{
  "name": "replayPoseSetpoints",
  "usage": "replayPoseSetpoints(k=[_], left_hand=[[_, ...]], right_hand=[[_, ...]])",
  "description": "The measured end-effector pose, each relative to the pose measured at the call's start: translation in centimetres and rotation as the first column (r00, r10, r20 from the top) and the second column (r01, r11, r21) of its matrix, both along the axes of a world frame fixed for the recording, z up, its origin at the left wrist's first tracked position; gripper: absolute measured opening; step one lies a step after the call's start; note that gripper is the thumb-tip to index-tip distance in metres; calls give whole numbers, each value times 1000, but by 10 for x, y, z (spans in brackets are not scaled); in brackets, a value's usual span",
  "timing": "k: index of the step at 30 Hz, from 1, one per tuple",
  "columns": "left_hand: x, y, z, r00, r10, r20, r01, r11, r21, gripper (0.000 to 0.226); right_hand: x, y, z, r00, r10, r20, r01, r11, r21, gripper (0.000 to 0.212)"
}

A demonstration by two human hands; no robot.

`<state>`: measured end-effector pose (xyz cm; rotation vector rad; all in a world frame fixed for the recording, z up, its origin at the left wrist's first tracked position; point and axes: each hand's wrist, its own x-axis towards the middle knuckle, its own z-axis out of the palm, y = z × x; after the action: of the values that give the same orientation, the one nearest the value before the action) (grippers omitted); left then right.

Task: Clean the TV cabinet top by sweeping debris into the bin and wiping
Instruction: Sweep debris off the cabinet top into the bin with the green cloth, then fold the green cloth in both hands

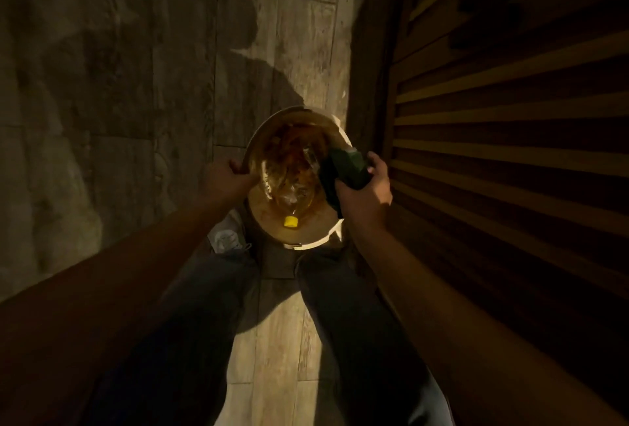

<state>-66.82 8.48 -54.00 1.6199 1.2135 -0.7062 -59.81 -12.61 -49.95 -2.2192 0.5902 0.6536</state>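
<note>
The right hand (366,192) grasps a dark green cloth (343,167) bunched over the near-right rim of the bin (306,243), while the left hand (226,175) pinches the rim opposite. The bin mouth lies just left of and below the cloth, nearest the right hand. A yellow-capped bottle (291,211) lies inside among the litter, and the slatted cabinet front (493,119) rises right of both grips.

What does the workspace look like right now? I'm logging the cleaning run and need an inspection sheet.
Surface: cabinet top not in view; wood-plank floor.
Job's things: round bin on the floor; dark green cloth over its rim.
Clutter: bottle with yellow cap and crumpled waste inside the bin.
Grippers: left hand grips the bin rim; right hand holds the cloth.
Cables: nothing seen.
Surroundings: slatted wooden panel on the right; dim light.
</note>
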Motion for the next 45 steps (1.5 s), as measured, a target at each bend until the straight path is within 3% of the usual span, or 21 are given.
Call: replayPoseSetpoints(k=[3,5,7,9,11,12,16,19,23,28,31,33,37,42,45], left_hand=[[4,-1,24,992,-127,12,127,992,9,18],[8,-6,50,966,-250,63,242,964,105,32],[17,-17,85,958,-228,175,211,972,107,33],[28,-29,129,960,-25,278,76,982,-172,18],[33,-40,176,954,122,275,9,902,-431,16],[31,-44,197,947,130,293,29,876,-482,16],[14,-55,263,866,46,497,117,949,-292,25],[4,-54,305,818,-21,575,149,973,-177,18],[-15,-51,356,804,-14,594,153,971,-184,11],[-28,-46,426,726,-76,683,240,960,-148,11],[-33,-41,465,679,-90,729,303,938,-166,8],[-32,-37,487,655,-85,751,336,922,-189,21],[-16,-24,525,673,-134,727,416,881,-223,76],[14,-21,579,595,-141,791,511,827,-237,39],[36,-20,614,574,-42,818,483,824,-297,35]], right_hand=[[-6,3,23,996,76,38,-77,996,37,84],[-9,6,44,992,107,70,-112,991,75,86],[-11,10,69,985,134,109,-144,985,97,87],[-14,13,99,973,162,163,-179,979,97,87],[-18,15,130,968,162,189,-191,972,141,86],[-21,15,147,968,161,194,-196,965,176,85],[-34,15,212,956,191,221,-245,936,253,81],[-43,11,255,968,141,207,-211,905,371,87],[-47,-6,305,980,117,162,-187,827,531,82],[-46,-18,374,959,205,195,-277,818,504,35],[-44,-19,424,947,241,210,-320,749,580,22],[-40,-17,459,940,250,232,-341,703,624,15],[-25,-10,523,929,186,321,-361,655,664,27],[-3,-1,587,925,18,381,-275,722,635,29],[6,-5,616,977,-58,206,-122,639,759,67]])
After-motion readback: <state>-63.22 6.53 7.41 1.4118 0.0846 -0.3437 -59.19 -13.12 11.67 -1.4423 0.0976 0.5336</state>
